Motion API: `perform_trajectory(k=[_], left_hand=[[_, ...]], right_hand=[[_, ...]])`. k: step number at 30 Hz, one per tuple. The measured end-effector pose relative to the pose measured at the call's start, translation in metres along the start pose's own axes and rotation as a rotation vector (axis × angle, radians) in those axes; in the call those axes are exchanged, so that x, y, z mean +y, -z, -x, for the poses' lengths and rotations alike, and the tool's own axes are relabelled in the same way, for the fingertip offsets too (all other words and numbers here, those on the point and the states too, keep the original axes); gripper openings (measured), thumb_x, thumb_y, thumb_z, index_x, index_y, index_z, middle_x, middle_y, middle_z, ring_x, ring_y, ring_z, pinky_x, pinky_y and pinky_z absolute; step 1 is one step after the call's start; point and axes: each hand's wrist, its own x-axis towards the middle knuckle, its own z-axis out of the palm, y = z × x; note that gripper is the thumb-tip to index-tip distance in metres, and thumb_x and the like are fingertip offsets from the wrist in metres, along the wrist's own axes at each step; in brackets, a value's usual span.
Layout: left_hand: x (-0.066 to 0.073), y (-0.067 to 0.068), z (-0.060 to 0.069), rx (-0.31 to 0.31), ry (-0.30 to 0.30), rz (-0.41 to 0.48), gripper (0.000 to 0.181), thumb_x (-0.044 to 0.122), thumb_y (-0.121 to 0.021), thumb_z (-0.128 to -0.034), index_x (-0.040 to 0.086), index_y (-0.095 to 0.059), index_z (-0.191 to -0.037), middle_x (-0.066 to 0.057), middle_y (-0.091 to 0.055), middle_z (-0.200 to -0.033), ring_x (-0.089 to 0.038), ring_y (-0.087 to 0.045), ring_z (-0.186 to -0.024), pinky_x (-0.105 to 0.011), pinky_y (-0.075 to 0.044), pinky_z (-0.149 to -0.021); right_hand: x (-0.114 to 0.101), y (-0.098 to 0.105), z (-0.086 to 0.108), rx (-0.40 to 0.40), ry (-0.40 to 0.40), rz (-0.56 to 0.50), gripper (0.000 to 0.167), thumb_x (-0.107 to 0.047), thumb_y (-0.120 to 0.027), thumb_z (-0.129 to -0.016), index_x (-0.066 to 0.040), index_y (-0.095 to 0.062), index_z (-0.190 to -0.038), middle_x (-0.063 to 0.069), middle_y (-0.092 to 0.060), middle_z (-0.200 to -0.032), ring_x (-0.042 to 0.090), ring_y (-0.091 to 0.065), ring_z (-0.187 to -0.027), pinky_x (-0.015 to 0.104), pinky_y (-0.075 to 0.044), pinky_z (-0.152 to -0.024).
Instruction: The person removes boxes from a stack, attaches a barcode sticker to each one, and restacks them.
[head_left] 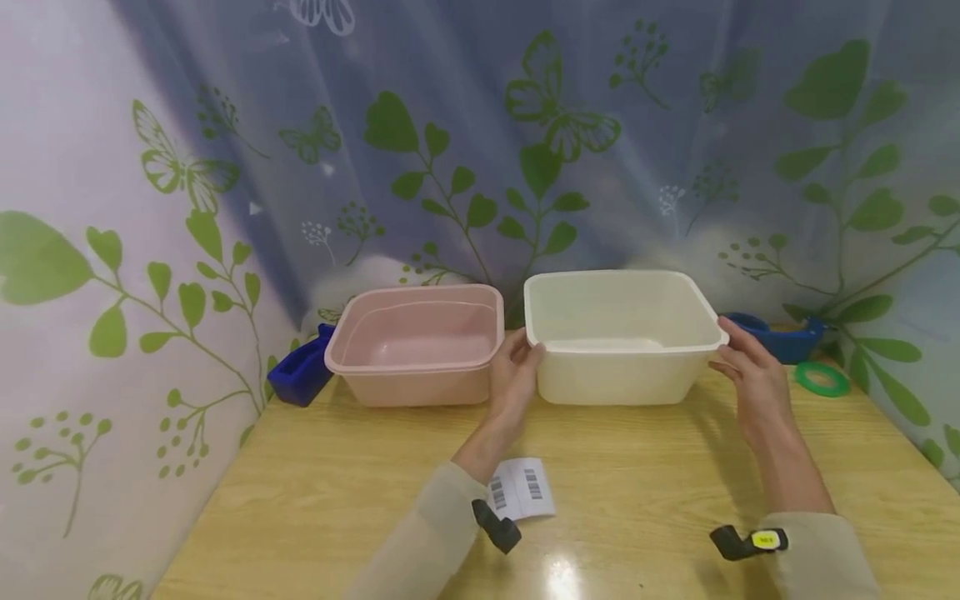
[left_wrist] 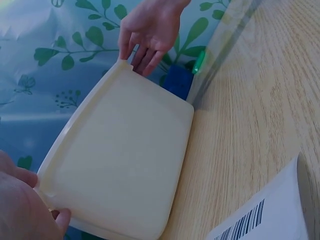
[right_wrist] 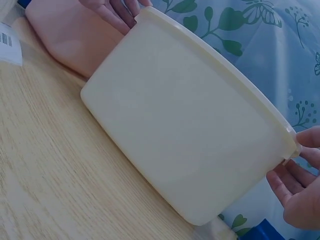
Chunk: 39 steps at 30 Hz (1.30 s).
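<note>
A white plastic tub (head_left: pixel 618 375) stands at the back of the wooden table, upright, its inside looking bare in the head view. My left hand (head_left: pixel 514 379) grips the tub's left rim corner, thumb at the front. On the opposite side, my right hand (head_left: pixel 753 379) pinches the right rim corner, with some fingers beneath the lip. Both wrist views show the tub's front wall (left_wrist: pixel 120 155) between the two hands. Left of my left hand, close beside it, sits a pink tub (head_left: pixel 420 387), which appears to have a second rim nested in it.
A blue tape dispenser (head_left: pixel 300 371) lies left of the pink tub. Behind my right hand are another blue dispenser (head_left: pixel 791 340) and a green tape ring (head_left: pixel 822 379). A white paper with barcodes (head_left: pixel 525 487) lies by my left wrist. A patterned curtain (head_left: pixel 465 125) hangs behind the table.
</note>
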Motion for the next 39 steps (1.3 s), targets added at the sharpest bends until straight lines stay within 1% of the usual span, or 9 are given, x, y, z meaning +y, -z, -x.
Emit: perform_trajectory(k=[7,16,19,20,24,27,29,34,39], left_hand=[[0.003,-0.003,-0.001,-0.016,-0.001,-0.03,0.044,0.011,-0.062,-0.1027,0.001,-0.056,-0.145,-0.021,-0.06,-0.144,-0.032,-0.056,-0.135,-0.042,-0.047,-0.113],[0.004,0.004,0.001,-0.031,-0.005,-0.091,0.042,0.015,-0.056,-0.1036,0.001,-0.057,-0.143,-0.018,-0.06,-0.144,-0.033,-0.056,-0.136,-0.046,-0.044,-0.116],[0.004,0.01,0.005,-0.075,-0.007,-0.093,0.044,0.016,-0.054,-0.1033,-0.001,-0.055,-0.144,-0.019,-0.059,-0.145,-0.035,-0.055,-0.136,-0.048,-0.042,-0.117],[0.004,0.013,0.007,-0.091,-0.003,-0.091,0.045,0.016,-0.054,-0.1033,-0.002,-0.054,-0.144,-0.02,-0.058,-0.146,-0.035,-0.054,-0.137,-0.048,-0.042,-0.117],[0.001,0.027,0.016,-0.142,0.033,-0.092,0.049,0.013,-0.051,-0.1043,-0.006,-0.046,-0.149,-0.026,-0.051,-0.151,-0.04,-0.051,-0.138,-0.05,-0.04,-0.119],[-0.001,0.042,0.023,-0.179,0.067,-0.088,0.05,0.012,-0.05,-0.1058,-0.007,-0.041,-0.152,-0.027,-0.048,-0.153,-0.042,-0.049,-0.14,-0.051,-0.038,-0.12],[-0.002,0.051,0.027,-0.199,0.078,-0.093,0.049,0.012,-0.049,-0.1065,-0.007,-0.042,-0.152,-0.027,-0.048,-0.153,-0.042,-0.049,-0.14,-0.052,-0.038,-0.12],[0.002,0.076,0.036,-0.235,0.078,-0.119,0.047,0.013,-0.05,-0.1067,-0.005,-0.045,-0.15,-0.026,-0.05,-0.151,-0.042,-0.047,-0.141,-0.051,-0.04,-0.118],[0.004,0.102,0.044,-0.258,0.063,-0.211,0.048,0.014,-0.053,-0.1045,-0.003,-0.048,-0.149,-0.023,-0.053,-0.15,-0.039,-0.05,-0.14,-0.052,-0.039,-0.119]], right_hand=[[-0.001,0.002,0.0,0.012,-0.007,0.036,0.062,-0.013,-0.061,-0.105,-0.004,-0.036,-0.16,-0.007,-0.056,-0.141,0.0,-0.057,-0.121,0.014,-0.053,-0.091],[-0.008,0.0,0.002,0.066,-0.014,0.009,0.05,-0.005,-0.068,-0.1,-0.01,-0.056,-0.148,-0.013,-0.069,-0.122,-0.002,-0.066,-0.108,0.013,-0.054,-0.087],[-0.013,-0.001,0.003,0.09,-0.034,0.064,0.054,-0.01,-0.069,-0.101,-0.01,-0.052,-0.152,-0.013,-0.066,-0.126,-0.001,-0.061,-0.115,0.012,-0.049,-0.093],[-0.015,-0.002,0.003,0.1,-0.044,0.085,0.055,-0.013,-0.069,-0.101,-0.011,-0.052,-0.153,-0.012,-0.065,-0.129,0.001,-0.059,-0.119,0.013,-0.045,-0.1],[-0.024,-0.006,0.005,0.127,-0.073,0.137,0.056,-0.02,-0.069,-0.101,-0.016,-0.051,-0.154,-0.013,-0.06,-0.142,0.006,-0.045,-0.14,0.022,-0.019,-0.125],[-0.028,-0.013,0.009,0.113,-0.064,0.128,0.055,-0.02,-0.068,-0.102,-0.017,-0.051,-0.154,-0.013,-0.058,-0.145,0.01,-0.038,-0.147,0.034,-0.002,-0.13],[-0.031,-0.018,0.011,0.096,-0.039,0.107,0.053,-0.016,-0.068,-0.102,-0.015,-0.052,-0.153,-0.012,-0.06,-0.143,0.01,-0.041,-0.143,0.033,-0.003,-0.13],[-0.037,-0.034,0.015,0.036,0.042,0.045,0.048,-0.01,-0.068,-0.101,-0.007,-0.057,-0.148,-0.009,-0.068,-0.132,0.006,-0.054,-0.129,0.024,-0.02,-0.123],[-0.04,-0.049,0.025,-0.087,0.069,0.164,0.046,-0.017,-0.067,-0.103,-0.008,-0.058,-0.147,-0.006,-0.064,-0.139,0.01,-0.047,-0.136,0.017,-0.029,-0.115]])
